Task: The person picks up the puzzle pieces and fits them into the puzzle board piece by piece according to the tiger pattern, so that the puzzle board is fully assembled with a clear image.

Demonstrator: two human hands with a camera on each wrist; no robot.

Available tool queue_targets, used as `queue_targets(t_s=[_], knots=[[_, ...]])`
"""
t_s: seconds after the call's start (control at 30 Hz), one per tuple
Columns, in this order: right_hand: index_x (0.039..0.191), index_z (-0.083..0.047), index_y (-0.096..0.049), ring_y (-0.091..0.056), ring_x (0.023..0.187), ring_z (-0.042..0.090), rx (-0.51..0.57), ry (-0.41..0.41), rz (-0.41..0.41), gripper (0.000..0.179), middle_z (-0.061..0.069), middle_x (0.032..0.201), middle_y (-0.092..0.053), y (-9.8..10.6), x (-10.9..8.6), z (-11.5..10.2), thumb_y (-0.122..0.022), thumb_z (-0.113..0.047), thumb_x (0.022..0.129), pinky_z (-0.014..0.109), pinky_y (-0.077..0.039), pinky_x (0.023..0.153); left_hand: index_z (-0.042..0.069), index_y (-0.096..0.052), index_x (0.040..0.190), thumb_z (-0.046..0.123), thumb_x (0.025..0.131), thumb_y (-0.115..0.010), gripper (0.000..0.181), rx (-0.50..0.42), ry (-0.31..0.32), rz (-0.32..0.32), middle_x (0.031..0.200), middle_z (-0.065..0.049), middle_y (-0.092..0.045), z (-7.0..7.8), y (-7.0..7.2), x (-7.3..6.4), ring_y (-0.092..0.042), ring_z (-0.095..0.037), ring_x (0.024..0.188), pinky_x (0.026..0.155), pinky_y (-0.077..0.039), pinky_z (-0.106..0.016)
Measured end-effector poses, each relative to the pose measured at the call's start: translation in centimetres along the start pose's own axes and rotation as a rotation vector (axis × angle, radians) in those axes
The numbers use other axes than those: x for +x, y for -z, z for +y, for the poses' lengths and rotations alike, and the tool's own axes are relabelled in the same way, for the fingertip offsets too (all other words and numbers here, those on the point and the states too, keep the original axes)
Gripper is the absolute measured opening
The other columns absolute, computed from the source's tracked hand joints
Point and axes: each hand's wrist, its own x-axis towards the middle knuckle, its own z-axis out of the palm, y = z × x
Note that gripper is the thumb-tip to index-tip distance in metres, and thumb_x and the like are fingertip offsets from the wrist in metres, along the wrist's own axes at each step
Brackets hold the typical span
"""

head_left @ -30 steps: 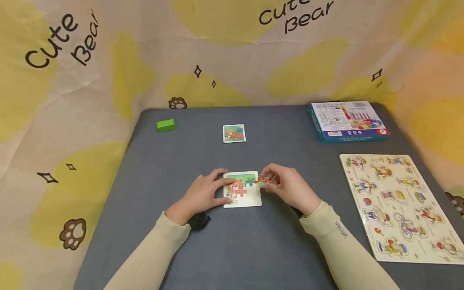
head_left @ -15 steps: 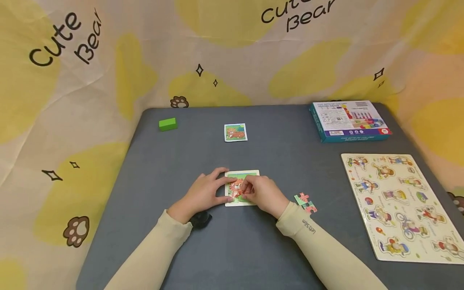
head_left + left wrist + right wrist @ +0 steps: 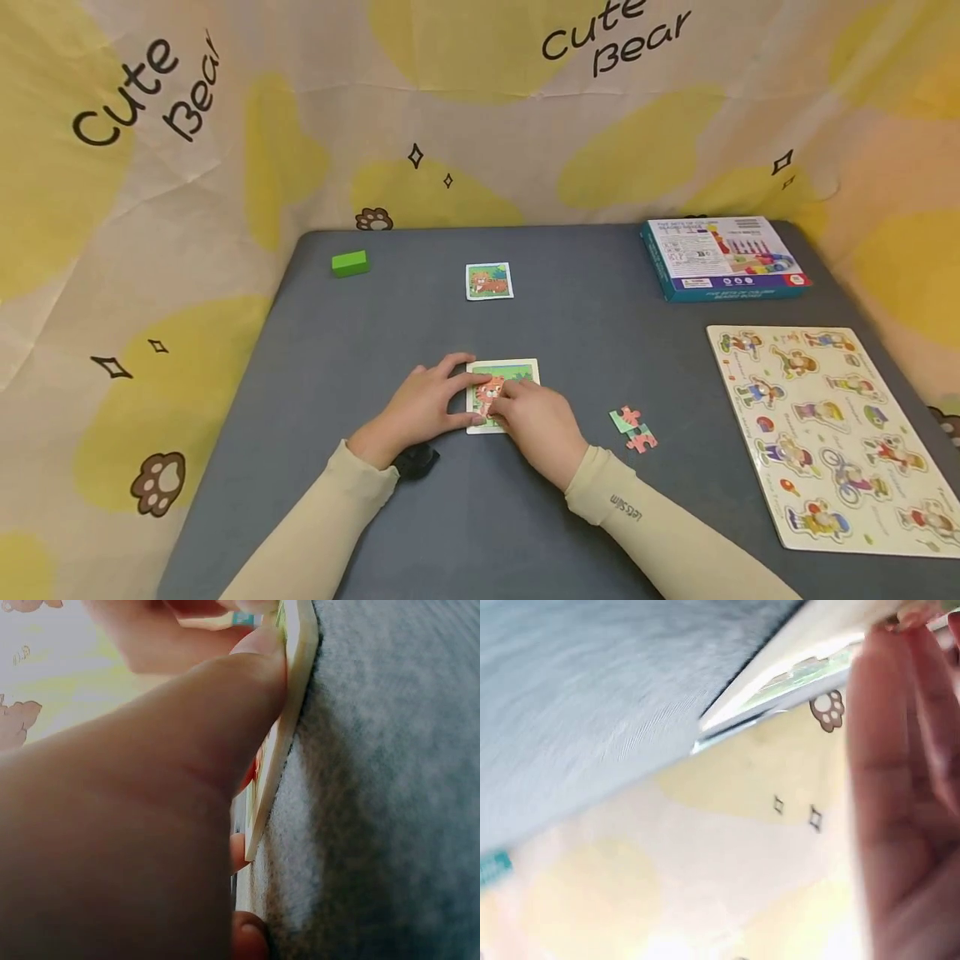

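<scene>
A small tiger jigsaw puzzle in a white-rimmed tray (image 3: 534, 367) lies flat in front of me in the head view. My left hand (image 3: 420, 410) spans its left side, thumb pressing near the lower corner and other fingers at the upper edge and on the picture. From the right, my right hand (image 3: 543, 429) reaches over the tray and covers much of its lower right. Its fingertips pinch a small reddish puzzle piece (image 3: 915, 615), mostly hidden, low over the picture. Several loose puzzle pieces (image 3: 633, 429), pink and green, lie together right of the right hand.
Behind the tray lies a small tiger picture card (image 3: 489, 282). A green block (image 3: 350, 264) stands at the back left of the grey table (image 3: 390, 325). At right are a toy box (image 3: 723, 258) and a large board with children's figures (image 3: 832, 437).
My right hand has moved left from the tray's right edge onto the picture, letting go of loose pieces at the right on the way. The left hand stays on the tray.
</scene>
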Motion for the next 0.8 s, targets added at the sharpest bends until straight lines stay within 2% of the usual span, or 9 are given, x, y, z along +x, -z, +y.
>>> queue_targets(t_s=[0.1, 0.17, 0.27, 0.37, 0.47, 0.6, 0.7, 0.8], knots=[[0.106, -0.014, -0.082, -0.064, 0.084, 0.02, -0.182, 0.106, 0.015, 0.018, 0.003, 0.097, -0.068, -0.2, -1.2, -0.8, -0.084, -0.013, 0.089, 0.033, -0.056, 0.078, 0.029, -0.061, 0.149, 0.051, 0.091, -0.08, 0.064, 0.014, -0.007, 0.002, 0.156, -0.007, -0.046, 0.1, 0.0, 0.2, -0.066, -0.03, 0.118, 0.093, -0.043, -0.047], [0.116, -0.009, -0.079, -0.065, 0.092, 0.022, -0.283, 0.147, 0.011, 0.025, 0.007, 0.105, -0.068, -0.4, -1.9, -1.3, -0.081, -0.012, 0.091, 0.033, -0.056, 0.087, 0.028, -0.062, 0.148, 0.048, 0.09, -0.082, 0.064, 0.018, -0.01, 0.011, 0.156, -0.008, -0.047, 0.1, 0.1, 0.3, -0.067, -0.03, 0.115, 0.092, -0.043, -0.047], [0.127, -0.004, -0.074, -0.065, 0.105, 0.026, -0.366, 0.156, -0.012, 0.032, 0.013, 0.116, -0.066, -0.7, -2.5, -1.9, -0.076, -0.014, 0.096, 0.032, -0.053, 0.097, 0.028, -0.063, 0.147, 0.047, 0.089, -0.083, 0.064, 0.027, -0.003, 0.019, 0.155, -0.008, -0.048, 0.1, 0.2, 0.3, -0.068, -0.03, 0.113, 0.091, -0.043, -0.046], [0.132, -0.004, -0.07, -0.063, 0.114, 0.029, -0.396, 0.154, -0.04, 0.035, 0.016, 0.122, -0.063, -0.9, -2.9, -2.2, -0.073, -0.017, 0.099, 0.033, -0.05, 0.102, 0.028, -0.063, 0.147, 0.048, 0.089, -0.083, 0.065, 0.033, 0.0, 0.022, 0.155, -0.008, -0.048, 0.2, 0.4, 0.3, -0.067, -0.029, 0.115, 0.092, -0.044, -0.047], [0.134, -0.006, -0.07, -0.062, 0.116, 0.028, -0.351, 0.153, -0.058, 0.036, 0.014, 0.124, -0.062, -0.7, -3.1, -1.9, -0.072, -0.017, 0.1, 0.035, -0.049, 0.104, 0.028, -0.063, 0.147, 0.048, 0.09, -0.083, 0.064, 0.037, -0.002, 0.023, 0.154, -0.009, -0.048, 0.3, 0.4, 0.3, -0.066, -0.029, 0.117, 0.093, -0.045, -0.049], [0.133, -0.009, -0.07, -0.064, 0.115, 0.027, -0.11, 0.083, -0.074, 0.043, 0.009, 0.127, -0.065, 0.7, -3.1, -0.1, -0.078, -0.01, 0.091, 0.041, -0.051, 0.102, 0.029, -0.062, 0.148, 0.05, 0.09, -0.082, 0.065, 0.03, 0.016, 0.006, 0.155, -0.008, -0.047, 0.4, 0.3, 0.1, -0.066, -0.029, 0.117, 0.094, -0.044, -0.048], [0.12, -0.008, -0.073, -0.067, 0.102, 0.027, 0.03, -0.056, -0.013, 0.038, 0.007, 0.115, -0.069, 3.0, -3.9, 2.7, -0.084, -0.01, 0.084, 0.046, -0.055, 0.088, 0.029, -0.061, 0.149, 0.051, 0.09, -0.081, 0.066, 0.02, 0.027, -0.01, 0.157, -0.007, -0.045, 0.5, 0.2, -0.1, -0.064, -0.03, 0.118, 0.094, -0.043, -0.046], [0.105, -0.004, -0.073, -0.066, 0.082, 0.029, 0.028, -0.246, 0.036, 0.038, 0.009, 0.096, -0.066, 5.2, -5.6, 6.1, -0.094, -0.019, 0.078, 0.049, -0.054, 0.072, 0.029, -0.061, 0.15, 0.051, 0.09, -0.081, 0.067, 0.02, 0.02, -0.011, 0.157, -0.007, -0.045, 0.5, 0.2, -0.1, -0.063, -0.029, 0.12, 0.093, -0.043, -0.046]])
